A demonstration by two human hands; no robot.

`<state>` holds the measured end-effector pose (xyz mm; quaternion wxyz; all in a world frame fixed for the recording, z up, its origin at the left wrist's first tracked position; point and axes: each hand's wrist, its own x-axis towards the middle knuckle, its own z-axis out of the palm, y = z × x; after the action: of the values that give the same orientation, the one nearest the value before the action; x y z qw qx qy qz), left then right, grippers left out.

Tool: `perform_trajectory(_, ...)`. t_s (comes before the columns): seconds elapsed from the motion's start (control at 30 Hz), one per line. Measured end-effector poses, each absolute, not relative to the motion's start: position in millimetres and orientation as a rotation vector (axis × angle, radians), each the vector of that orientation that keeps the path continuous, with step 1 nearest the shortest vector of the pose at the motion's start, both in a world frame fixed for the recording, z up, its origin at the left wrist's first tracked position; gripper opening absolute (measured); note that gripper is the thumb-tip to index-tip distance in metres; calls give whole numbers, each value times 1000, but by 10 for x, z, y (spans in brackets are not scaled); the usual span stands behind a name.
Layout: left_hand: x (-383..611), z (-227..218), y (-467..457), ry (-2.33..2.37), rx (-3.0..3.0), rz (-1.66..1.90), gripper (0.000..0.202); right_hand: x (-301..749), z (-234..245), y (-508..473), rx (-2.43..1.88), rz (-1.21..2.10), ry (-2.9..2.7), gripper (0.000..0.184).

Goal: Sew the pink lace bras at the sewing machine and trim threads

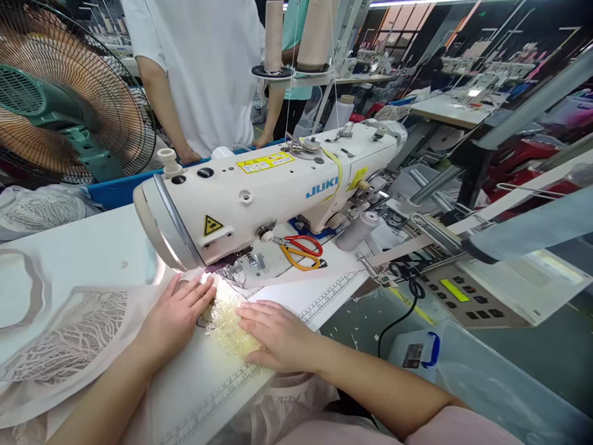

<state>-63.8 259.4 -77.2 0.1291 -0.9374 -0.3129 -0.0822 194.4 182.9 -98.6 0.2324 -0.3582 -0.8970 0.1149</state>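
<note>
Your right hand [280,337] lies flat on the pale yellow piece [229,324], its fingers close together and the thumb apart; that piece rests on the white table [92,253], between your hands and just before the sewing machine [259,191]; your left hand [173,315] lies palm down at its left edge, fingers straight and slightly apart; beige lace [78,330] spreads left of that hand; scissors [303,252] lie beneath the machine's arm; beyond stand a fan [37,99] and a person in white [194,68].
</note>
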Motion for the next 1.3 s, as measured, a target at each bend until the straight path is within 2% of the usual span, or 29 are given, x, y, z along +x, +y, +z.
perform_trajectory(0.43, -664, -759, 2603, -1123, -2538, -182, 49, 1937, -999, 1844, -1000, 351, -2488, 52)
perform_trajectory(0.63, -633, -769, 2335, -1289, -2528, -54, 50, 1871, -815, 1768, -939, 464, -2424, 36)
perform_trajectory(0.8, -884, -548, 1949, -1408, -2449, 23, 42, 1381, -606, 1538, -642, 565, -2353, 32)
perform_trajectory(0.87, -1094, -441, 1785, -1502, -2346, 36, 41, 1032, -614, 1393, -556, 556, -2382, 37)
perform_trajectory(0.97, -1455, -334, 1640, -1664, -2148, 96, 41, 516, -662, 1246, -662, 453, -2516, 55)
perform_trajectory(1.07, -1792, -263, 1614, -1708, -2169, 106, 41, 298, -622, 1267, -769, 395, -2713, 33)
perform_trajectory(1.13, -1994, -194, 1613, -1770, -2259, -27, 38, 409, -521, 1351, -706, 478, -2887, 21)
perform_trajectory(1.23, -2240, -45, 1605, -1982, -2305, -290, 35, 873, -281, 1530, -544, 830, -3022, 13)
perform_trajectory(1.3, -2329, 39, 1630, -1949, -2358, -347, 35, 1241, -99, 1671, -432, 1101, -2909, 17)
